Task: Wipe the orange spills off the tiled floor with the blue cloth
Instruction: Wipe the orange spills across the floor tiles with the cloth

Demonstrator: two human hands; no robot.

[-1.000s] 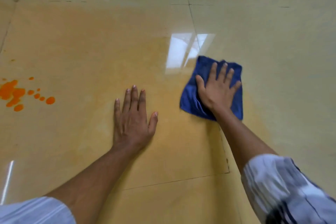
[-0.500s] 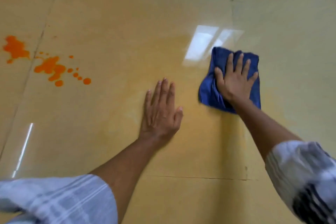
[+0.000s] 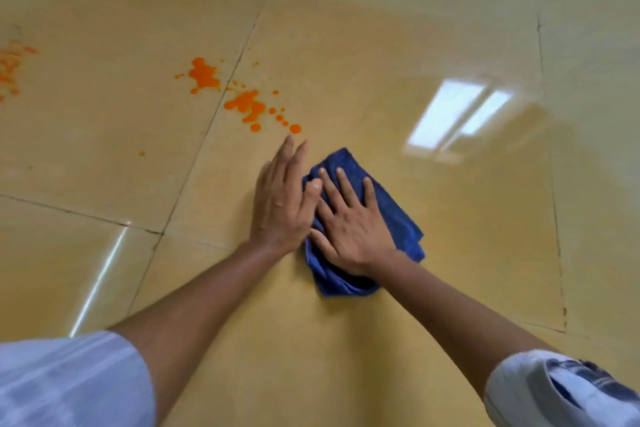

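My right hand (image 3: 349, 218) lies flat on the crumpled blue cloth (image 3: 391, 215), pressing it to the tiled floor (image 3: 450, 253). My left hand (image 3: 282, 198) rests flat on the floor just left of the cloth, its thumb touching the cloth's edge and my right fingers. An orange spill (image 3: 244, 102) of blots and drops lies just beyond my left fingertips, across a tile joint. A second orange spill (image 3: 10, 66) shows at the far left edge. The tile under my hands carries a faint orange smear.
Glossy cream tiles with dark grout lines stretch all around. A bright window reflection (image 3: 453, 114) lies to the right of the cloth. White sleeves cover both my upper arms at the bottom corners.
My right hand has slid the cloth leftward until it meets my left hand. The view has swung left, bringing the orange spills toward the middle.
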